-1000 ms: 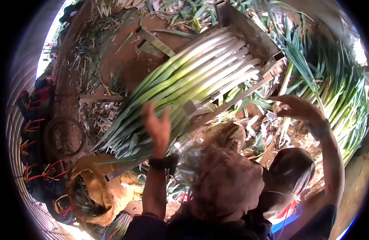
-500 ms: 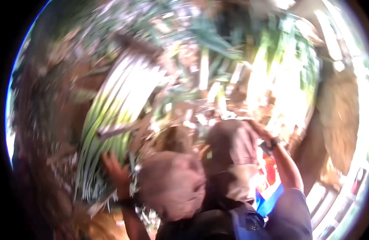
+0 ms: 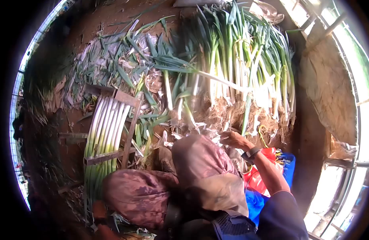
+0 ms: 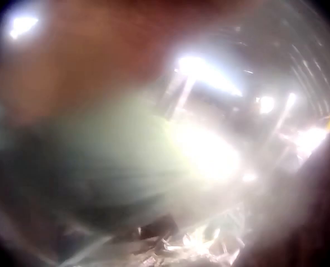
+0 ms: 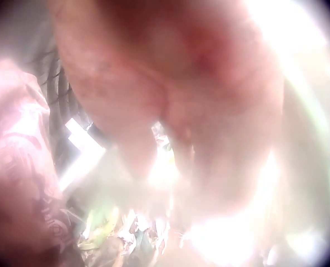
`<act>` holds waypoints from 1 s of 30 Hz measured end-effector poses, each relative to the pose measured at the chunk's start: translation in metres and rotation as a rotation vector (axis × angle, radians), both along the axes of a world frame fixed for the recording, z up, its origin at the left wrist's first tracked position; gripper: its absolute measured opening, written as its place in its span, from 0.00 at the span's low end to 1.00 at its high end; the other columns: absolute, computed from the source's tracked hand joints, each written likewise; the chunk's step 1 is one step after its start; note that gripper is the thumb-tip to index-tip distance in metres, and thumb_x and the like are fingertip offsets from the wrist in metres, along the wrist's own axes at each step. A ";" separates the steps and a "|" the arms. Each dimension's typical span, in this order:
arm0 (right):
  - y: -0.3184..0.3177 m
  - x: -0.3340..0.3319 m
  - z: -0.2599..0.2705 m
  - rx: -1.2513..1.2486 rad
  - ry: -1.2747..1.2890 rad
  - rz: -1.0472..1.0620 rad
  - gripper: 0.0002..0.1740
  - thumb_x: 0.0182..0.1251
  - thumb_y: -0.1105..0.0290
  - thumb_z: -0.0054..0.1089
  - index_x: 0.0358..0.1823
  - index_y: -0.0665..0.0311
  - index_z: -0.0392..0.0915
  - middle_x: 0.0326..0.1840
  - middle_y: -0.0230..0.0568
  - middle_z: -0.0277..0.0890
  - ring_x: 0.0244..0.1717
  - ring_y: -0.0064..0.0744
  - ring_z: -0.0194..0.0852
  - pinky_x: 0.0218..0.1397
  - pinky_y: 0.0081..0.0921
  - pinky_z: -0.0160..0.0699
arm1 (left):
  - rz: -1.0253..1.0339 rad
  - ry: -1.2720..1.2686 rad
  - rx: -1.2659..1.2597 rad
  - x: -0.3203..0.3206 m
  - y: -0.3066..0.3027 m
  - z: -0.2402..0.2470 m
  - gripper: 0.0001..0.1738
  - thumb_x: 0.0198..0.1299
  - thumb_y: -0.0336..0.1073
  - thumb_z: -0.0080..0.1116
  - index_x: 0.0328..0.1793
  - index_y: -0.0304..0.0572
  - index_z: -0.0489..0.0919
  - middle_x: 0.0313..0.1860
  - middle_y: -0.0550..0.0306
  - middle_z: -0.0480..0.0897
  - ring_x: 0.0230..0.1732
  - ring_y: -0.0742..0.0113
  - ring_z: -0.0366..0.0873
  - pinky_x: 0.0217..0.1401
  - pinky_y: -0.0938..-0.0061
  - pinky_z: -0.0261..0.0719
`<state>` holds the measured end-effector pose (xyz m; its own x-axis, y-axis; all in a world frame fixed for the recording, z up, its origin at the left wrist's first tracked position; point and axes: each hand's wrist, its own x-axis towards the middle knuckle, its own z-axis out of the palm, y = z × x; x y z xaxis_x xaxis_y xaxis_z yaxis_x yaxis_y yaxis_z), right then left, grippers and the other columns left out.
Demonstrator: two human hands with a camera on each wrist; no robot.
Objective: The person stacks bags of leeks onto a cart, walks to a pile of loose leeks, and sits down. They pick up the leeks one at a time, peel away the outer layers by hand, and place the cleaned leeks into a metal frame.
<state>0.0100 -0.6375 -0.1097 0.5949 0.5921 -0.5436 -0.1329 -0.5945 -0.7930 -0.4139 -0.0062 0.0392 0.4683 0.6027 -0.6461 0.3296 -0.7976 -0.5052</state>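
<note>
My right hand (image 3: 234, 140), wearing a watch (image 3: 252, 153), hangs beside my right knee with loosely bent fingers. In the right wrist view nothing shows between the thumb and fingers of the right hand (image 5: 170, 89). Just beyond it stand upright leeks (image 3: 236, 72) with roots down. One loose leek (image 3: 220, 80) slants across their front. Trimmed leeks (image 3: 106, 124) lie side by side in a narrow frame (image 3: 130, 140) on the left. Down by their leafy end is my left hand (image 3: 99, 210), in shadow; how its fingers lie I cannot tell. The left wrist view is badly blurred.
Peeled skins and cut leaves (image 3: 128, 64) litter the ground behind the frame. My two knees (image 3: 200, 158) rise between the frame and the standing leeks. A red bag (image 3: 260, 180) and a blue container (image 3: 254, 206) sit under my right forearm. Brown sheeting (image 3: 328, 84) hangs at the right.
My view has swung right, so the framed leeks now appear farther left. My right hand has come down beside my right knee. The left hand has lowered to the leafy end of the leeks.
</note>
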 end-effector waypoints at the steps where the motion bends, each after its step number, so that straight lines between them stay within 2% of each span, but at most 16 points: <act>1: -0.005 -0.001 -0.005 -0.002 -0.030 -0.005 0.29 0.65 0.60 0.64 0.64 0.68 0.73 0.53 0.47 0.82 0.51 0.33 0.81 0.51 0.29 0.80 | -0.004 -0.012 0.013 0.002 0.003 0.008 0.19 0.56 0.40 0.65 0.49 0.36 0.81 0.50 0.39 0.82 0.54 0.44 0.80 0.56 0.55 0.77; 7: -0.042 -0.008 -0.015 -0.042 -0.150 -0.049 0.29 0.64 0.59 0.65 0.63 0.67 0.73 0.55 0.55 0.80 0.54 0.43 0.80 0.55 0.33 0.79 | 0.028 -0.204 0.133 0.027 0.010 0.048 0.18 0.56 0.38 0.64 0.50 0.35 0.81 0.51 0.39 0.82 0.54 0.44 0.79 0.57 0.55 0.76; 10: -0.060 -0.016 -0.017 -0.012 -0.280 -0.165 0.23 0.62 0.62 0.63 0.55 0.65 0.78 0.46 0.53 0.82 0.45 0.46 0.83 0.48 0.36 0.80 | 0.062 -0.372 0.191 0.031 0.013 0.071 0.18 0.57 0.37 0.63 0.50 0.35 0.81 0.51 0.39 0.82 0.54 0.44 0.79 0.58 0.55 0.76; 13: -0.067 -0.003 -0.024 -0.004 -0.194 -0.214 0.26 0.64 0.61 0.65 0.60 0.67 0.75 0.53 0.51 0.80 0.50 0.44 0.82 0.51 0.35 0.81 | 0.076 -0.590 0.224 0.036 0.010 0.097 0.17 0.57 0.35 0.63 0.51 0.35 0.81 0.51 0.39 0.82 0.54 0.44 0.79 0.59 0.56 0.75; 15: -0.053 0.015 -0.004 -0.033 -0.670 -0.201 0.17 0.61 0.71 0.55 0.51 0.70 0.77 0.44 0.54 0.81 0.41 0.50 0.82 0.45 0.41 0.82 | 0.065 -0.765 0.219 0.042 0.005 0.116 0.17 0.57 0.35 0.63 0.51 0.35 0.81 0.52 0.39 0.82 0.54 0.44 0.79 0.59 0.56 0.75; 17: -0.028 0.035 0.041 -0.104 -0.872 -0.246 0.16 0.62 0.75 0.51 0.51 0.69 0.76 0.51 0.57 0.77 0.46 0.51 0.80 0.50 0.40 0.82 | 0.022 -0.954 0.172 0.051 -0.002 0.133 0.17 0.57 0.34 0.62 0.51 0.34 0.81 0.52 0.39 0.82 0.55 0.44 0.79 0.60 0.56 0.75; 19: -0.009 0.070 0.051 -0.207 -0.942 -0.191 0.19 0.64 0.78 0.47 0.57 0.69 0.73 0.61 0.58 0.71 0.56 0.51 0.75 0.60 0.40 0.78 | -0.067 -1.156 0.058 0.056 -0.002 0.146 0.17 0.58 0.33 0.62 0.52 0.34 0.81 0.52 0.39 0.82 0.55 0.44 0.79 0.61 0.56 0.74; 21: 0.003 0.112 0.019 -0.421 -1.182 -0.150 0.23 0.71 0.70 0.50 0.66 0.62 0.69 0.62 0.50 0.72 0.60 0.45 0.74 0.62 0.43 0.73 | -0.192 -1.304 -0.073 0.055 0.002 0.151 0.16 0.58 0.32 0.62 0.52 0.34 0.81 0.52 0.39 0.82 0.55 0.44 0.79 0.61 0.56 0.74; 22: 0.005 0.131 0.001 -0.471 -1.263 -0.197 0.23 0.74 0.70 0.43 0.70 0.61 0.66 0.63 0.50 0.72 0.63 0.44 0.72 0.64 0.45 0.71 | -0.214 -1.270 -0.004 0.095 -0.071 0.169 0.16 0.58 0.30 0.61 0.53 0.34 0.80 0.53 0.39 0.82 0.55 0.45 0.79 0.63 0.57 0.73; 23: 0.008 0.138 0.008 -0.587 -1.222 -0.160 0.27 0.69 0.80 0.38 0.70 0.66 0.61 0.65 0.54 0.69 0.69 0.47 0.65 0.74 0.47 0.63 | -0.235 -1.235 0.065 0.135 -0.145 0.186 0.17 0.58 0.27 0.60 0.54 0.34 0.80 0.53 0.40 0.82 0.55 0.45 0.79 0.65 0.57 0.72; 24: 0.008 0.146 0.012 -0.636 -1.129 -0.172 0.27 0.70 0.79 0.39 0.71 0.66 0.61 0.64 0.54 0.70 0.68 0.46 0.67 0.71 0.46 0.65 | -0.256 -1.199 0.133 0.175 -0.219 0.203 0.17 0.58 0.25 0.59 0.55 0.34 0.80 0.53 0.41 0.82 0.56 0.45 0.78 0.67 0.58 0.70; 26: 0.012 0.149 0.015 -0.761 -1.034 -0.131 0.25 0.71 0.75 0.41 0.69 0.65 0.64 0.60 0.52 0.73 0.65 0.43 0.68 0.66 0.45 0.66 | -0.535 -1.041 0.118 0.186 -0.245 0.193 0.17 0.59 0.25 0.59 0.56 0.34 0.80 0.53 0.44 0.83 0.57 0.49 0.78 0.69 0.59 0.68; 27: 0.013 0.148 0.015 -0.842 -1.037 -0.078 0.24 0.71 0.73 0.43 0.68 0.64 0.66 0.57 0.50 0.75 0.63 0.41 0.69 0.63 0.44 0.66 | -0.486 -1.130 -0.022 0.191 -0.250 0.176 0.17 0.59 0.24 0.58 0.55 0.34 0.81 0.52 0.45 0.83 0.56 0.49 0.79 0.68 0.61 0.69; 28: 0.009 0.153 -0.016 -0.830 -1.272 -0.050 0.21 0.72 0.73 0.46 0.65 0.64 0.66 0.43 0.46 0.78 0.42 0.35 0.75 0.48 0.39 0.73 | -0.433 -1.220 -0.166 0.197 -0.254 0.155 0.16 0.59 0.23 0.58 0.54 0.34 0.82 0.51 0.46 0.84 0.55 0.50 0.79 0.66 0.62 0.70; 29: 0.018 0.149 -0.011 -0.822 -1.276 -0.032 0.21 0.72 0.73 0.46 0.65 0.64 0.66 0.43 0.46 0.78 0.42 0.35 0.75 0.48 0.39 0.73 | -0.303 -1.274 -0.256 0.206 -0.263 0.140 0.15 0.57 0.23 0.60 0.52 0.35 0.83 0.49 0.46 0.85 0.54 0.52 0.80 0.70 0.57 0.67; 30: 0.029 0.141 -0.001 -0.746 -0.899 0.012 0.19 0.72 0.72 0.47 0.63 0.64 0.69 0.39 0.46 0.77 0.37 0.33 0.75 0.43 0.37 0.74 | -0.169 -1.325 -0.349 0.218 -0.274 0.128 0.14 0.56 0.23 0.61 0.50 0.35 0.84 0.47 0.47 0.85 0.53 0.55 0.81 0.74 0.52 0.63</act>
<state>0.1512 -0.6082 -0.1109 0.9390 0.3117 -0.1451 0.3074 -0.9502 -0.0519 -0.1956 -0.2800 0.1676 0.8964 0.3784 0.2309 0.2902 -0.8947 0.3397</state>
